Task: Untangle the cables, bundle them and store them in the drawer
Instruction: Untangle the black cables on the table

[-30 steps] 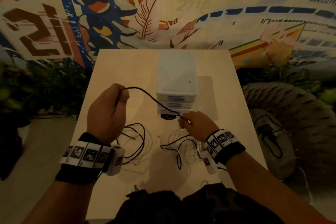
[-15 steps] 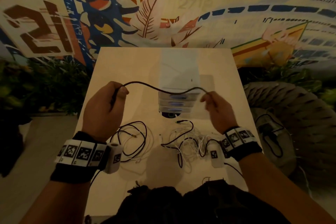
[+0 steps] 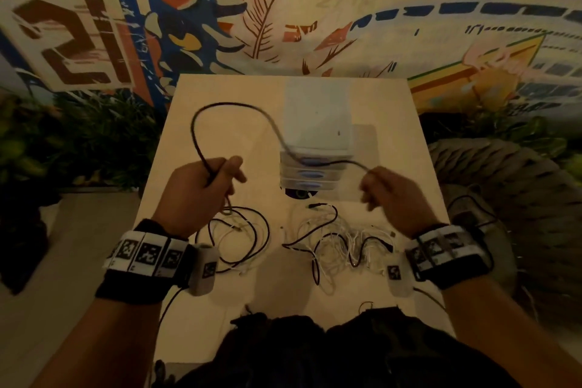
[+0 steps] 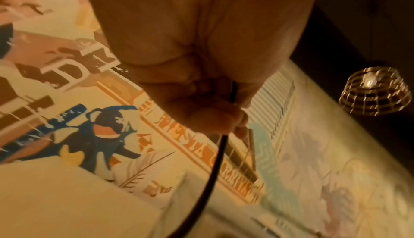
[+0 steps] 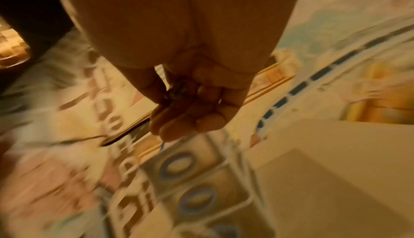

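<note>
Left hand (image 3: pixel 201 189) raised above the table (image 3: pixel 220 98), fingers curled round a black cable (image 3: pixel 233 105); the left wrist view shows the cord running out of the fist between thumb and fingers. Right hand (image 3: pixel 389 195) level with it and well apart, blurred, fingertips pinching the same cable further along its run. From the left fist the cable rises in a tall loop ahead of the hand, then sags across toward the right hand, passing in front of the drawer unit (image 3: pixel 318 123). Below both hands, on the table: a loose ring of dark and white cables (image 3: pixel 242 239) under the left wrist, and a denser tangle of white and black cables (image 3: pixel 340 242) under the right. Drawers look closed; no bundle yet made. Judgement on handling: cord is light and limp but with some spring, since the loop holds an arc rather than collapsing. Jacket probably smooth, so likely to slide through a loose pinch. Plug ends are the stiff, snag-prone parts; cannot tell where this cable's plugs sit. Best hold seems to be a firm fist at one end as anchor while the other hand feeds even loops into it, avoiding sharp bends near connectors.
</note>
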Demonstrator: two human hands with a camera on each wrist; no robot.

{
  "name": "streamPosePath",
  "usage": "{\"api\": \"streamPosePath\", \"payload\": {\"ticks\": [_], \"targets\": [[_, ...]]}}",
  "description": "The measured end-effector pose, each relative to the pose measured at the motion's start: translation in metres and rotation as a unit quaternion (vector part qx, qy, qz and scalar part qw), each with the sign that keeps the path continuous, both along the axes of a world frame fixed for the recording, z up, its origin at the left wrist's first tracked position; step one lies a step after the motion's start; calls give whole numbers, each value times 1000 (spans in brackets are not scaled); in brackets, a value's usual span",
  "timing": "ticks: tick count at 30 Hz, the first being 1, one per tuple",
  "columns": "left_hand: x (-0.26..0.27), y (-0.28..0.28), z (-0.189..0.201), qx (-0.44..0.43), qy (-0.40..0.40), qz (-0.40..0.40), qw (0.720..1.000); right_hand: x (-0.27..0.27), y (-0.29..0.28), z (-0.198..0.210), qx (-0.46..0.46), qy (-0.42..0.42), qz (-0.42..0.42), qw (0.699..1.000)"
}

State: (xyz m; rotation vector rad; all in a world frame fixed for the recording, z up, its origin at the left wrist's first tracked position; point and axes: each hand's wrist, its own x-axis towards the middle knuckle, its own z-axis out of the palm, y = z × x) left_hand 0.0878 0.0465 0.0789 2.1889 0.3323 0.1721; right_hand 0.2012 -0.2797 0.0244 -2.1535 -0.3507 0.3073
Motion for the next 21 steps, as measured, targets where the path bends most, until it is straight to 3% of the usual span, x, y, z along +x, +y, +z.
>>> {"api": "streamPosePath", "payload": {"ticks": [3, 7, 11, 14, 17, 21], "targets": [[9, -18, 24, -88, -66, -18, 994, -31, 55, 0, -24, -23, 125, 992], [19, -35, 50, -152, -92, -82, 981, -52, 110, -8, 37, 19, 231, 972], [18, -42, 54, -218, -82, -110, 966, -58, 151, -3, 6, 5, 252, 968], [15, -42, 49, -206, -89, -102, 969, -54, 162, -6, 16, 38, 279, 959], [12, -33, 43, -188, -98, -70, 975, -51, 156, -15, 119, 169, 227, 952], [10, -14, 36, -182, -121, 3, 976, -53, 145, -11, 218, 341, 167, 899]]}}
